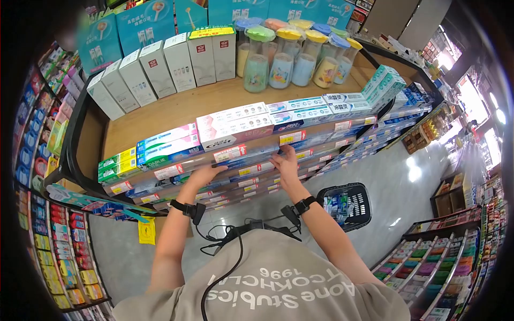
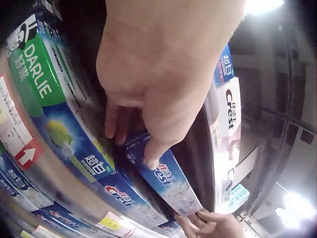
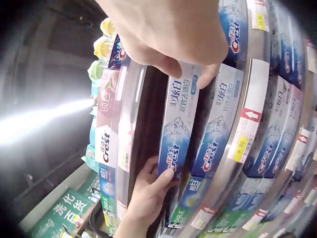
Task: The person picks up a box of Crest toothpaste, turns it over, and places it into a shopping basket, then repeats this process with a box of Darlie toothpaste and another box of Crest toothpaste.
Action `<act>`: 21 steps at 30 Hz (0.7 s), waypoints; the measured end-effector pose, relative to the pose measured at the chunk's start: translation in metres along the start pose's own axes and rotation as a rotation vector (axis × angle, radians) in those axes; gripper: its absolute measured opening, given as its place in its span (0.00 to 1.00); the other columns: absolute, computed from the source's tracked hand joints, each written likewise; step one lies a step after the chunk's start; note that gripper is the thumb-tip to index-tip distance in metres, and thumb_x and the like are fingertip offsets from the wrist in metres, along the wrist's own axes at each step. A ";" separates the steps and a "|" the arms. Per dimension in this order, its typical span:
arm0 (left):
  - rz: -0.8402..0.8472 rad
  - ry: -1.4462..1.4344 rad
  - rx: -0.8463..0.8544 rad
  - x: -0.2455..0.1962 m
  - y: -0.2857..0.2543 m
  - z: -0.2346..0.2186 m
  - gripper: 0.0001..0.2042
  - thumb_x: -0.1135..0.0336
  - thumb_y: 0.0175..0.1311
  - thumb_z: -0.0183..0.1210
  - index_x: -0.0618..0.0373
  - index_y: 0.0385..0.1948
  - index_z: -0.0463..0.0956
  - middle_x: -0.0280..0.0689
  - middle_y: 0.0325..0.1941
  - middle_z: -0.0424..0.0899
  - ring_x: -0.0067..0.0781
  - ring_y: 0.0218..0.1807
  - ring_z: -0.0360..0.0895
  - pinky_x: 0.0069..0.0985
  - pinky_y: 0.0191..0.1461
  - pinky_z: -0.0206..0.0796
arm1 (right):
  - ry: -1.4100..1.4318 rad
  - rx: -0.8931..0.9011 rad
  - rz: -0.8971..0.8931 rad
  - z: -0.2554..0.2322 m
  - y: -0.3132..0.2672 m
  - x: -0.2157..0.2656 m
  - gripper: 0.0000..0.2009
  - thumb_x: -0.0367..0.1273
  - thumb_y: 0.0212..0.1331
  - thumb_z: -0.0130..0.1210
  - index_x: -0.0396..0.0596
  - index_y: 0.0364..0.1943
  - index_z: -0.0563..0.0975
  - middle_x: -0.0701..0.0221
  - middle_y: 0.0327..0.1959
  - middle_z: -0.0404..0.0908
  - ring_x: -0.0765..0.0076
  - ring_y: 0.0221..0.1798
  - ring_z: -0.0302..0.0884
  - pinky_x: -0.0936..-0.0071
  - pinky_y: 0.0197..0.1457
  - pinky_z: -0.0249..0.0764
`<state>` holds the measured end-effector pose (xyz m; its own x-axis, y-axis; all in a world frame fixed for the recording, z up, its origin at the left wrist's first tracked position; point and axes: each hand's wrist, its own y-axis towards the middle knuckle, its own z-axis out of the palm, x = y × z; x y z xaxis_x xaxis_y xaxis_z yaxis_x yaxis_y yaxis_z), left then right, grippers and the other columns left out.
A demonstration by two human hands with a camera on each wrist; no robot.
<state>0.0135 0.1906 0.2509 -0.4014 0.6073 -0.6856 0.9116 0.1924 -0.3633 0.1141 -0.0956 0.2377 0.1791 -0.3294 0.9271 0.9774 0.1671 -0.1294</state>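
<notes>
Basically both hands are on one blue-white Crest toothpaste box [image 3: 179, 124], lying flat in the tier just under the top row of the stepped toothpaste shelf [image 1: 176, 109]. Landmark: the white-pink Crest box [image 3: 106, 134] on the top row; the held box sits one tier below it and slightly toward the person. Long axis runs along the shelf edge, left-right from the head view, parallel to the clear price-tag rail [image 1: 235, 152]. Right hand [image 1: 285, 163] has the right end: thumb and fingers curled over the end of the box, closed around it. Left hand [image 1: 203, 174] has the other end: in the left wrist view the fingers [image 2: 151, 158] curl down onto the box top [image 2: 166, 181], thumb side hidden, so contact is clear but a full wrap isn't. Neither hand is nearer; each owns one end, so the grip spans the box's length. A twin Crest box [image 3: 218, 124] lies just beside it on the rail side, touching or nearly so; a green Darlie box [image 2: 39, 79] sits further along past the left hand. Judgement: the box can only come out across its long axis, toward the person and over the rail, both ends kept level.
</notes>
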 end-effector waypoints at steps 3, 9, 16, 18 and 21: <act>-0.012 0.002 -0.045 -0.019 -0.007 0.002 0.29 0.41 0.65 0.63 0.57 0.57 0.79 0.44 0.36 0.87 0.36 0.26 0.79 0.33 0.33 0.73 | 0.015 0.024 -0.013 -0.009 0.008 -0.008 0.24 0.17 0.60 0.55 0.44 0.62 0.69 0.66 0.63 0.68 0.63 0.63 0.73 0.68 0.61 0.80; 0.041 -0.048 -0.086 -0.025 -0.008 0.002 0.26 0.49 0.64 0.67 0.57 0.58 0.80 0.44 0.53 0.87 0.45 0.51 0.83 0.37 0.57 0.73 | -0.118 0.020 -0.062 -0.008 0.010 -0.024 0.31 0.18 0.59 0.56 0.38 0.69 0.65 0.61 0.71 0.66 0.57 0.72 0.67 0.68 0.65 0.73; 0.089 0.077 -0.152 -0.006 0.004 0.015 0.26 0.52 0.64 0.68 0.58 0.59 0.78 0.48 0.57 0.85 0.53 0.58 0.81 0.41 0.61 0.71 | -0.247 -0.033 -0.074 -0.010 0.011 -0.032 0.33 0.20 0.59 0.58 0.35 0.72 0.64 0.55 0.72 0.70 0.58 0.76 0.64 0.65 0.76 0.60; 0.128 0.138 -0.179 -0.001 0.006 0.018 0.26 0.53 0.64 0.68 0.58 0.59 0.78 0.50 0.57 0.84 0.55 0.58 0.80 0.42 0.61 0.71 | -0.217 -0.048 -0.068 -0.010 0.009 -0.032 0.32 0.20 0.59 0.57 0.35 0.71 0.66 0.56 0.71 0.72 0.59 0.75 0.65 0.66 0.76 0.60; 0.191 0.241 -0.213 0.009 0.011 0.023 0.27 0.52 0.65 0.66 0.58 0.61 0.76 0.53 0.57 0.84 0.56 0.59 0.80 0.43 0.61 0.72 | -0.223 -0.057 -0.072 -0.010 0.008 -0.030 0.31 0.20 0.59 0.57 0.36 0.70 0.68 0.57 0.70 0.73 0.59 0.74 0.67 0.65 0.75 0.60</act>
<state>0.0177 0.1801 0.2263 -0.2130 0.8067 -0.5513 0.9763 0.1985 -0.0866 0.1176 -0.0937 0.2055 0.0859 -0.1242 0.9885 0.9926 0.0956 -0.0742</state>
